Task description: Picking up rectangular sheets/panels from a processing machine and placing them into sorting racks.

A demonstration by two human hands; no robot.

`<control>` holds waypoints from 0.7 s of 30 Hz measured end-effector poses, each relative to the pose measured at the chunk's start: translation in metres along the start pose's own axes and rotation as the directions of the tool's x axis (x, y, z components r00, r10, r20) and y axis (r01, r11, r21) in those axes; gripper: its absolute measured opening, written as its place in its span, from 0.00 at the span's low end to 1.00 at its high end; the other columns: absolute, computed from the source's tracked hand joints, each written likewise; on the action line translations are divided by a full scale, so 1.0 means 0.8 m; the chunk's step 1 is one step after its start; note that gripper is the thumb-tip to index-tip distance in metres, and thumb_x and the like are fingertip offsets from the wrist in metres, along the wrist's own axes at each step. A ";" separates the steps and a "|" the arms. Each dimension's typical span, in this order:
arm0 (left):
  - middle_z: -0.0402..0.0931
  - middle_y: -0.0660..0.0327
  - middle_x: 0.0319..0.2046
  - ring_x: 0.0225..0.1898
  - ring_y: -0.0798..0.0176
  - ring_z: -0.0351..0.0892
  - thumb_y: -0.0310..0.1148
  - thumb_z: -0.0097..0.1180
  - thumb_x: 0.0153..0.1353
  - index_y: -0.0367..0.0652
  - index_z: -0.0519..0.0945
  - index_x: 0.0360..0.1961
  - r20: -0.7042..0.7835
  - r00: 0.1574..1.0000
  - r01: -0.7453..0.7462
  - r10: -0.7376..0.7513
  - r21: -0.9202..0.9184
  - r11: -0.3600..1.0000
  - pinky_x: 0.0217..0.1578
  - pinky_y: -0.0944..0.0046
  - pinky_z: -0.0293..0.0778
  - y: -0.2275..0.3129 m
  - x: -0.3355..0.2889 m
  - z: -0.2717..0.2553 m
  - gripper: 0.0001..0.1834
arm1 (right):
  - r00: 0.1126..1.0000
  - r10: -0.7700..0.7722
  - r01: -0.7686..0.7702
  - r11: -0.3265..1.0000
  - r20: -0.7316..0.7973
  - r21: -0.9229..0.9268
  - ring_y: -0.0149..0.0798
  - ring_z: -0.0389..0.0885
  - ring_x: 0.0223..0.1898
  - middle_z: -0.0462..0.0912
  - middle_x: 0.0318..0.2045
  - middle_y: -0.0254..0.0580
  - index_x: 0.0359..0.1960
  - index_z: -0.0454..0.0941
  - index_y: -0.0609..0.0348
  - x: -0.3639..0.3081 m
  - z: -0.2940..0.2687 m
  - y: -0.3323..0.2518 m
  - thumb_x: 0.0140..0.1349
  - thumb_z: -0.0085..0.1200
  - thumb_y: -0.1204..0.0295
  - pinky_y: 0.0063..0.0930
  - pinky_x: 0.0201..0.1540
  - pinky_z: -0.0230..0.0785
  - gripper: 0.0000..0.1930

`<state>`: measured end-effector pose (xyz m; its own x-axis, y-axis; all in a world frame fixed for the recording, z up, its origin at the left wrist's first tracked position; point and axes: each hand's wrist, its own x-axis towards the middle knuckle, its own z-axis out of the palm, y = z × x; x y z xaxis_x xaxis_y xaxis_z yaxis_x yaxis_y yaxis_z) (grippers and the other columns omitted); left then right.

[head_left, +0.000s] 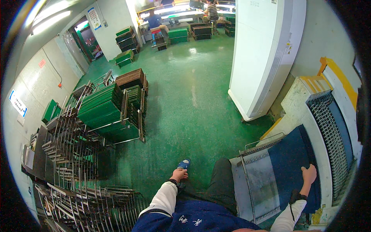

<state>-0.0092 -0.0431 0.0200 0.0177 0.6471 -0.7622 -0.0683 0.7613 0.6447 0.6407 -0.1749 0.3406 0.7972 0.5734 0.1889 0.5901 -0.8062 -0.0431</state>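
My right hand (309, 174) is closed at the edge of a dark blue board (288, 154), fingers curled on it. Its fingertips are partly hidden. The board is one of several stacked in a slotted rack (247, 185) at my right, with a metal wire rail along its near left side. Bare grey-white slotted base shows on the rack's left part. Away from the rack, my left hand (179, 175) hangs above my lap with its fingers curled together. Nothing shows in it.
Close at right stands a machine (332, 143) with a mesh conveyor, and behind it a tall white cabinet (259, 58). Racks of green boards (102, 106) and metal frames (73, 154) crowd the left. People sit at a lit bench (181, 15) far off.
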 end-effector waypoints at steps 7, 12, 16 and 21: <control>0.79 0.55 0.29 0.24 0.60 0.79 0.35 0.57 0.60 0.34 0.76 0.42 -0.014 1.000 -0.019 0.019 0.003 1.000 0.25 0.63 0.78 -0.001 -0.002 0.000 0.15 | 1.000 -0.004 0.004 1.000 0.008 -0.009 0.52 0.77 0.47 0.79 0.42 0.53 0.45 0.76 0.63 0.000 0.000 0.000 0.44 0.67 0.61 0.43 0.50 0.69 0.27; 0.79 0.54 0.30 0.24 0.60 0.80 0.35 0.57 0.60 0.33 0.76 0.42 -0.013 0.999 -0.029 0.029 0.000 1.000 0.25 0.64 0.78 -0.003 0.000 0.000 0.15 | 1.000 -0.017 0.017 1.000 -0.025 -0.003 0.53 0.77 0.46 0.80 0.41 0.54 0.44 0.76 0.63 -0.002 0.001 0.000 0.43 0.66 0.62 0.43 0.49 0.69 0.26; 0.80 0.53 0.30 0.25 0.60 0.80 0.34 0.57 0.59 0.33 0.76 0.42 -0.015 0.999 -0.029 0.030 0.029 0.999 0.25 0.65 0.79 -0.002 0.000 0.003 0.15 | 1.000 -0.005 0.004 1.000 -0.024 -0.009 0.53 0.77 0.46 0.79 0.42 0.54 0.44 0.76 0.64 -0.001 0.002 0.001 0.43 0.66 0.62 0.43 0.50 0.69 0.27; 0.80 0.53 0.30 0.25 0.61 0.80 0.35 0.57 0.60 0.33 0.77 0.43 -0.015 0.999 -0.028 0.028 0.024 0.999 0.25 0.65 0.79 -0.006 0.005 -0.001 0.15 | 0.999 -0.023 0.023 1.000 -0.043 0.006 0.53 0.77 0.47 0.79 0.43 0.54 0.46 0.76 0.64 0.003 0.010 0.007 0.43 0.66 0.61 0.42 0.51 0.69 0.29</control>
<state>-0.0099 -0.0439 0.0140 0.0005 0.6678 -0.7444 -0.0448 0.7436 0.6671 0.6468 -0.1769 0.3331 0.7775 0.5847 0.2314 0.6089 -0.7920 -0.0447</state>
